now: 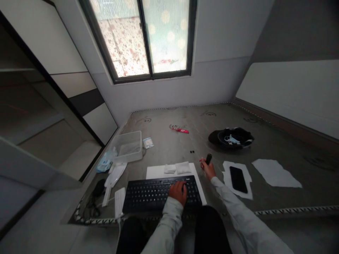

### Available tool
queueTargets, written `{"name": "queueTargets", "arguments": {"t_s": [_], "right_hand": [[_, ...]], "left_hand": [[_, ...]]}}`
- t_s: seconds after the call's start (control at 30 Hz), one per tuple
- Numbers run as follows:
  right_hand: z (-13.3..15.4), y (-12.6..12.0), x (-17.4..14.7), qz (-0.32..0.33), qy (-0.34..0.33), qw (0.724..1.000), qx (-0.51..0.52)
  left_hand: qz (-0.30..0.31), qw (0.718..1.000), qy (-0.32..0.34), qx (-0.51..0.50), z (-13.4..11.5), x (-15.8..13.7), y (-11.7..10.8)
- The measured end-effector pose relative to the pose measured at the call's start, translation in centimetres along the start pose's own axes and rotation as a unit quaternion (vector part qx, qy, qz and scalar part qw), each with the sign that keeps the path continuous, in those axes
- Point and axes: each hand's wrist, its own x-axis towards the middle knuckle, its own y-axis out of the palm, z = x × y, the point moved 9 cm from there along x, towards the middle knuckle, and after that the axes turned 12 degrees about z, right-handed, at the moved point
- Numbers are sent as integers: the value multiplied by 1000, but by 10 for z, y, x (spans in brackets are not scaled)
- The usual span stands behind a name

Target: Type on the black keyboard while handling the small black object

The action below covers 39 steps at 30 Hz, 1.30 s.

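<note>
Beneath the left hand (pixel 178 193) lies a keyboard (pixel 148 194); whether that hand's curled fingers pinch anything is unclear. Farther right, the right hand (pixel 208 170) is wrapped around a black tube (pixel 209 158), with a phone (pixel 238 180) to its right.

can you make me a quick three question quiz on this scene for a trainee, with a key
1. True or false: the phone lies on a white sheet.
2. Which of these is the left hand at? a) the cap b) the keyboard c) the clear box
3. Which hand has its fingers around a dark object?

Key: 1. True. 2. b. 3. The right hand.
</note>
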Motion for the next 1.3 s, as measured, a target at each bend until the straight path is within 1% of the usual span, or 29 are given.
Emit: {"name": "queueTargets", "arguments": {"t_s": [0.07,0.2,0.3,0.43,0.57,0.77,1.1,1.3], "right_hand": [[4,11,-19,8,-10,995,97],[11,35,-49,25,-29,970,242],[11,54,-60,38,-31,950,308],[8,72,-63,46,-25,934,355],[4,79,-63,46,-18,929,368],[-1,82,-66,49,-9,932,358],[-5,92,-62,85,28,951,297],[-2,97,-61,88,34,966,240]], "left_hand": [[16,1000,-1,4,-2,0,0],[31,999,-8,9,-5,-2,-2],[38,999,-11,10,-6,-3,-3],[41,999,-12,4,-6,-4,-4],[45,999,-16,3,-6,-4,-4],[48,999,-8,7,-8,-4,-4],[34,999,0,17,-2,-2,6],[31,999,3,15,-2,-2,6]]}}
